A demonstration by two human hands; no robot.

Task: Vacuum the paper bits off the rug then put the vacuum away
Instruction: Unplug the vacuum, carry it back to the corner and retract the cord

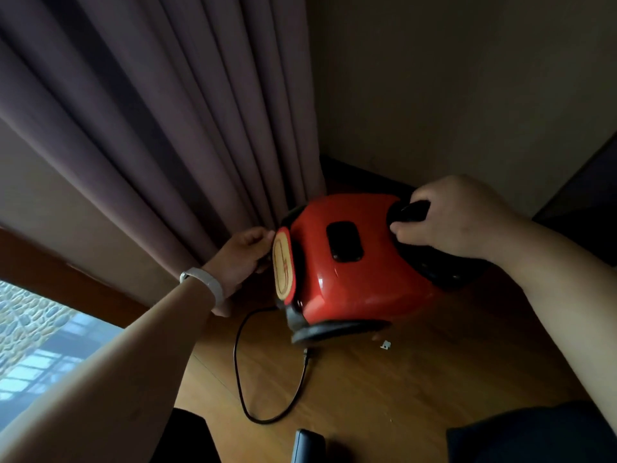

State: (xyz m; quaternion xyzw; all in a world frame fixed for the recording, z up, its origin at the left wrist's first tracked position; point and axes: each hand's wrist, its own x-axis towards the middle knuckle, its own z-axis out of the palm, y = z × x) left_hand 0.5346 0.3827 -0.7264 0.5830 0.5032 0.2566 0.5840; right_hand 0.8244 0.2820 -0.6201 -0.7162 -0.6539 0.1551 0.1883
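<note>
A red canister vacuum (347,259) with black trim sits tilted on the wooden floor in a room corner. My right hand (457,217) grips its black handle (412,212) at the top. My left hand (242,253), with a white band on the wrist, curls around the vacuum's left end beside a yellow oval badge (283,267). A black power cord (248,379) loops from under the vacuum across the floor. One small white paper bit (386,345) lies on the floor just right of the vacuum's base. No rug is in view.
Purple curtains (160,111) hang at the left, touching the vacuum's far side. A beige wall (467,78) closes the corner behind. A window (36,342) shows at lower left. A dark object (307,446) lies at the bottom edge.
</note>
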